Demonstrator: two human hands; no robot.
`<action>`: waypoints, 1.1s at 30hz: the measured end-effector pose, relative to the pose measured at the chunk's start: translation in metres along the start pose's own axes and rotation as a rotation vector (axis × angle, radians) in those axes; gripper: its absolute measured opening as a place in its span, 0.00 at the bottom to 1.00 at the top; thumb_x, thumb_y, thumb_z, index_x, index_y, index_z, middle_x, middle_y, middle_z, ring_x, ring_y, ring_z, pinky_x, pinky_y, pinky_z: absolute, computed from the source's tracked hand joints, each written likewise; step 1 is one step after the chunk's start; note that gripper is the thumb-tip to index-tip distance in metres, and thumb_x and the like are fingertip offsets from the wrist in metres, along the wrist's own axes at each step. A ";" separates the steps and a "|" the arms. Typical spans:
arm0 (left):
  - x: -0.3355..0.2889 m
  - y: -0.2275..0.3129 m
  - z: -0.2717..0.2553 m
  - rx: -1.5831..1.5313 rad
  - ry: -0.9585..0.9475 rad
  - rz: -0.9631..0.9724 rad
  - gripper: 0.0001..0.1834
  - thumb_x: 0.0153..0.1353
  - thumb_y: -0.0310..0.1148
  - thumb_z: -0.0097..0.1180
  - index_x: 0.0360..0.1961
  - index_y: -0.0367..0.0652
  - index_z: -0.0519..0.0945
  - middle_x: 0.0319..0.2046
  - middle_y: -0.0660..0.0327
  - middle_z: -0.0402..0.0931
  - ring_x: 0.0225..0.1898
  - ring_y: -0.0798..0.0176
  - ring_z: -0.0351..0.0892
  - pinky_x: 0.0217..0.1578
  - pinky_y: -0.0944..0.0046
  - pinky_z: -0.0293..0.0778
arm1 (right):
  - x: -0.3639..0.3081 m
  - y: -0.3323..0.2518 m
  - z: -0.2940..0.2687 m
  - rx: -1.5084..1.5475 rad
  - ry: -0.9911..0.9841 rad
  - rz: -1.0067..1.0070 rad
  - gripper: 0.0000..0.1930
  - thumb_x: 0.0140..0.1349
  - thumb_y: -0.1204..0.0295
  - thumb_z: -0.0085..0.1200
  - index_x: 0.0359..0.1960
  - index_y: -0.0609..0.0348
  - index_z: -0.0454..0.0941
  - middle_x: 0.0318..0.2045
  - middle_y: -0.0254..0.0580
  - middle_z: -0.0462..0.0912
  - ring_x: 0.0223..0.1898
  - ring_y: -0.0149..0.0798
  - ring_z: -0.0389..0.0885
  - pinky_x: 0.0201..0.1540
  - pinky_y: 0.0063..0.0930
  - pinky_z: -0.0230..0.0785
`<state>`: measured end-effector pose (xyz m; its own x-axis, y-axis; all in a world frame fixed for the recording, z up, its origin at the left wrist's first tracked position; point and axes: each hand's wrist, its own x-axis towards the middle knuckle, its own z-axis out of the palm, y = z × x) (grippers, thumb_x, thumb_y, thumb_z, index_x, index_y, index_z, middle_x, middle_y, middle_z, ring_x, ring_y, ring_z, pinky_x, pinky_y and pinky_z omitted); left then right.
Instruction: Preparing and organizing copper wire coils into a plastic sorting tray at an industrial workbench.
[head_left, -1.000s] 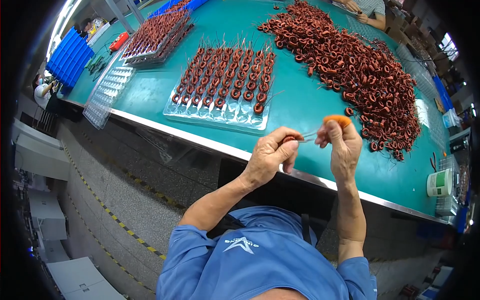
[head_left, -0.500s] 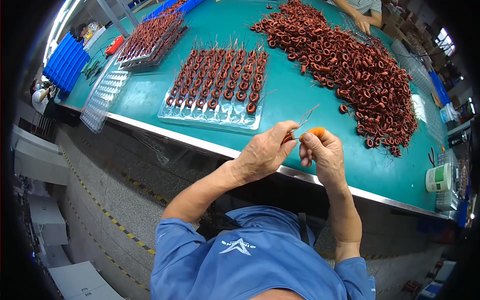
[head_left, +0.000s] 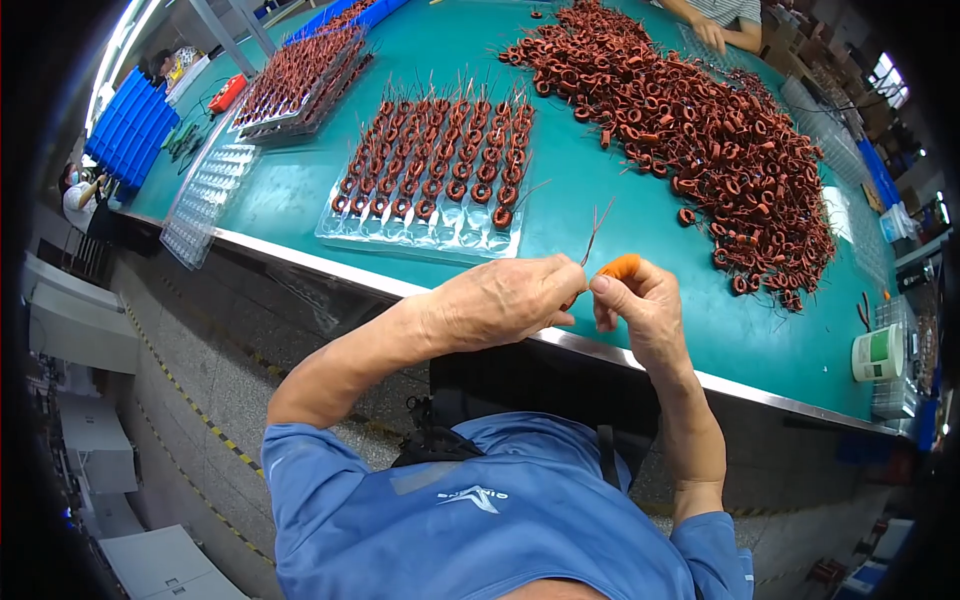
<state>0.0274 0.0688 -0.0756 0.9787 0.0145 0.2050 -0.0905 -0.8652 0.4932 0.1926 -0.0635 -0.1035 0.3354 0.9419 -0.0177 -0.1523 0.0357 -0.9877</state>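
Note:
My left hand [head_left: 500,305] is closed around a small red-brown ring coil, turned so its back faces up and most of the coil is hidden. Two thin wire leads [head_left: 596,235] stick up from the coil past the fingertips. Close beside it, my right hand [head_left: 645,305] is in a pinch, thumb against an index finger wearing an orange finger cover [head_left: 622,266]. Whatever lies in that pinch is too small to see. Both hands are over the near table edge. Just beyond them, a clear plastic tray [head_left: 345,232] holds rows of similar coils [head_left: 430,165], leads upward.
A big heap of loose ring coils [head_left: 690,140] covers the right of the green table [head_left: 600,345]. At left are stacked filled trays [head_left: 300,85], an unfilled clear tray [head_left: 207,200] and blue crates [head_left: 132,125]. A white tub [head_left: 877,355] stands far right. A co-worker's hand [head_left: 712,35] rests behind the heap.
My left hand has rolled over, its elbow swinging outward, and the coil has become mostly hidden. The leads now point more upright. My right hand has shifted slightly left, still pinching.

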 end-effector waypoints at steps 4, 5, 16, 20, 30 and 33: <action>0.005 0.002 0.021 -0.105 0.253 -0.064 0.17 0.57 0.29 0.62 0.42 0.37 0.68 0.32 0.52 0.75 0.33 0.52 0.79 0.33 0.60 0.75 | -0.011 -0.001 0.021 -0.737 0.330 -0.698 0.06 0.55 0.75 0.62 0.27 0.66 0.78 0.17 0.39 0.79 0.16 0.27 0.75 0.21 0.21 0.67; 0.005 0.005 0.025 -0.288 0.338 -0.157 0.17 0.57 0.31 0.61 0.41 0.36 0.67 0.30 0.50 0.75 0.32 0.49 0.79 0.32 0.58 0.76 | -0.013 -0.002 0.024 -0.853 0.351 -0.838 0.06 0.55 0.76 0.62 0.27 0.66 0.78 0.17 0.40 0.79 0.16 0.27 0.75 0.21 0.21 0.67; 0.003 0.006 0.035 -1.206 0.358 -0.043 0.17 0.70 0.36 0.46 0.54 0.41 0.60 0.32 0.56 0.71 0.29 0.68 0.70 0.32 0.69 0.71 | -0.005 -0.009 0.004 0.112 0.192 -0.256 0.10 0.62 0.68 0.59 0.30 0.63 0.76 0.17 0.33 0.74 0.17 0.24 0.69 0.20 0.18 0.61; 0.003 0.015 0.027 -1.132 0.367 -0.114 0.21 0.70 0.34 0.43 0.59 0.40 0.56 0.32 0.57 0.70 0.29 0.68 0.67 0.32 0.70 0.68 | -0.008 0.000 -0.003 0.098 0.165 -0.273 0.13 0.65 0.66 0.55 0.37 0.66 0.76 0.20 0.35 0.76 0.20 0.25 0.71 0.25 0.18 0.64; 0.010 0.019 0.031 -0.515 0.313 -0.184 0.19 0.66 0.27 0.44 0.57 0.38 0.60 0.34 0.50 0.74 0.36 0.51 0.75 0.37 0.58 0.71 | -0.022 -0.012 0.006 -0.179 0.203 -0.309 0.09 0.60 0.72 0.61 0.37 0.66 0.79 0.24 0.38 0.82 0.23 0.27 0.80 0.26 0.19 0.72; 0.015 0.021 0.034 -0.491 0.312 -0.188 0.17 0.65 0.27 0.45 0.55 0.37 0.62 0.36 0.45 0.75 0.40 0.40 0.77 0.39 0.51 0.71 | -0.020 -0.021 0.002 -0.568 0.212 -0.528 0.07 0.60 0.73 0.60 0.33 0.66 0.79 0.22 0.41 0.82 0.21 0.29 0.80 0.24 0.20 0.71</action>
<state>0.0467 0.0339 -0.0908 0.8928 0.3545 0.2780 -0.0687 -0.5028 0.8617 0.1874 -0.0827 -0.0822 0.4094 0.7623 0.5013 0.5530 0.2297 -0.8009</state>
